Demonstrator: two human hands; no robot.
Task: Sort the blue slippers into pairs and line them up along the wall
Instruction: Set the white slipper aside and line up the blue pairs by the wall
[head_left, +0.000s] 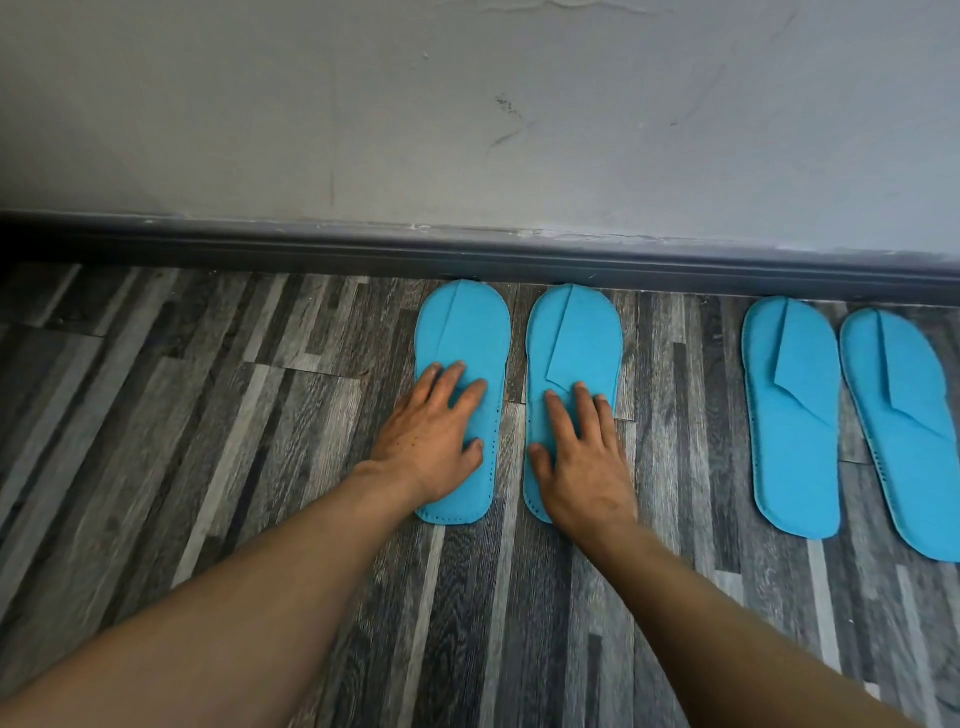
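Two flat blue slippers lie side by side with their toes against the dark skirting board. My left hand (434, 431) rests flat, fingers spread, on the left slipper (465, 327). My right hand (582, 457) lies flat in the same way on the right slipper (576, 332). Neither hand grips anything. A second pair sits to the right: one slipper (792, 415) and another slipper (904, 431) near the frame's right edge, both toes toward the wall.
The grey wall (467, 114) meets a dark skirting board (311, 249) across the view. The floor (182, 415) is grey wood-pattern planks, bare to the left of the slippers and in front of them.
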